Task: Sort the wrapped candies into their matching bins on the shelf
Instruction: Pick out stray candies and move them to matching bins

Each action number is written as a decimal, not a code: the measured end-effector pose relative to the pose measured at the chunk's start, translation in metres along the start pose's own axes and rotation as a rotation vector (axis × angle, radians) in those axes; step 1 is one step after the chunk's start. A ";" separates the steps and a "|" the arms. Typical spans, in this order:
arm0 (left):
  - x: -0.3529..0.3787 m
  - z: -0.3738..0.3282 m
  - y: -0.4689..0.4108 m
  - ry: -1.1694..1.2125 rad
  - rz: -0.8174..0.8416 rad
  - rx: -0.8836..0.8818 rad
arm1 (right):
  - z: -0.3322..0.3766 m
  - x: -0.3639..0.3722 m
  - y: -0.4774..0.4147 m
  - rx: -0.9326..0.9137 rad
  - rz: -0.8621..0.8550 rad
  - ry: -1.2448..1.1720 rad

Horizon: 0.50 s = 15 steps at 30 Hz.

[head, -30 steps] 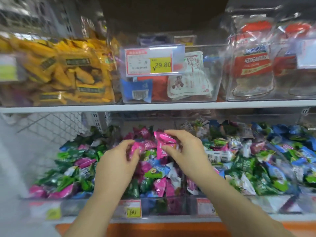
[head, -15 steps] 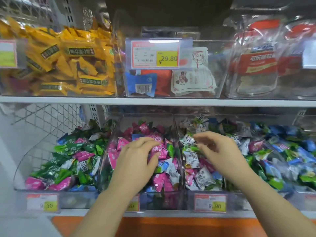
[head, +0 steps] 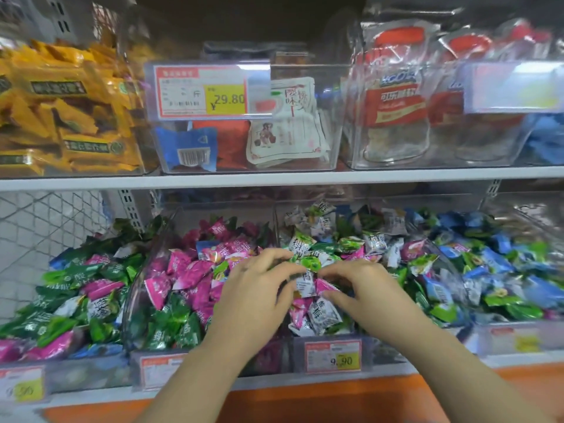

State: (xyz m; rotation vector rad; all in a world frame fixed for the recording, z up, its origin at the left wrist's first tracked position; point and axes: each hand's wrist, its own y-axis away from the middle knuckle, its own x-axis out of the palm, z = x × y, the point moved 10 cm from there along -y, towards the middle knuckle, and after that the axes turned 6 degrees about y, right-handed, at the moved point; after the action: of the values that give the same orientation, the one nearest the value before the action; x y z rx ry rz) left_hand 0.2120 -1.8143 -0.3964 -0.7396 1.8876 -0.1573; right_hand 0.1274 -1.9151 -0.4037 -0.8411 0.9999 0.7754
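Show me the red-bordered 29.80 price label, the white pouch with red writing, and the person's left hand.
Red-bordered 29.80 price label (head: pixel 227 99), head view, yellow price patch.
White pouch with red writing (head: pixel 290 129), head view, front face.
Left hand (head: pixel 254 290), head view, its back.

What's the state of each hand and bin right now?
left hand, fingers curled, grip unclear
right hand, pinches pink candy
pink-candy bin, full, other colours mixed in
white-candy bin, full, mixed colours
upper middle bin, few packets only

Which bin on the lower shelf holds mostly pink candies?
Second bin from the left, under the left hand; the others hold mainly green, white or blue.
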 end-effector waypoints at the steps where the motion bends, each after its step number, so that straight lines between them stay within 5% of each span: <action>1: -0.004 -0.004 0.000 0.008 -0.032 0.020 | -0.003 -0.001 -0.001 0.012 -0.017 -0.012; 7: 0.011 -0.009 0.003 -0.038 0.123 0.047 | -0.029 -0.015 0.002 0.168 -0.191 -0.164; 15: -0.001 -0.010 0.000 0.251 0.025 -0.020 | -0.024 -0.056 0.022 0.190 -0.519 -0.557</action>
State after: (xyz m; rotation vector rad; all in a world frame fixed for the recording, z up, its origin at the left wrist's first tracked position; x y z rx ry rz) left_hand 0.2033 -1.8161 -0.3913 -0.7371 2.1384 -0.2248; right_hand 0.0803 -1.9352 -0.3638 -0.6268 0.3252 0.4173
